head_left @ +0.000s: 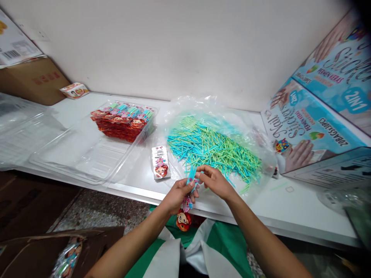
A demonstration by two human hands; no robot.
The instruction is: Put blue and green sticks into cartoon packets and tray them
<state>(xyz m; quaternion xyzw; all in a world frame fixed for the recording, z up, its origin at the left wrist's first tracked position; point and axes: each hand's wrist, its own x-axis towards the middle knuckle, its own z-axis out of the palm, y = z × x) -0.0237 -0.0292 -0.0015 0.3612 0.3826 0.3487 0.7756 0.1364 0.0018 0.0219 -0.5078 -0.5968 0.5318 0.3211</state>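
Observation:
My left hand [178,196] is closed around a printed character card [184,220] and several thin blue sticks [191,173] that stand up from it. The card's red-haired cartoon head hangs below my fingers, over the table's front edge. My right hand [213,180] is at the upper part of the same sticks, thumb and fingertips pinched together there. Just beyond both hands, a large pile of loose blue and green sticks [214,143] lies on a clear plastic bag [199,103]. To the left lies a small stack of similar flat cards [160,162].
A clear plastic tray [72,154] holds stacked finished-looking character packs [121,121] at its far right. More clear trays [20,127] lie at far left. A small box [74,90] and cardboard carton [31,79] stand behind. Printed blue cartons [313,127] border the right.

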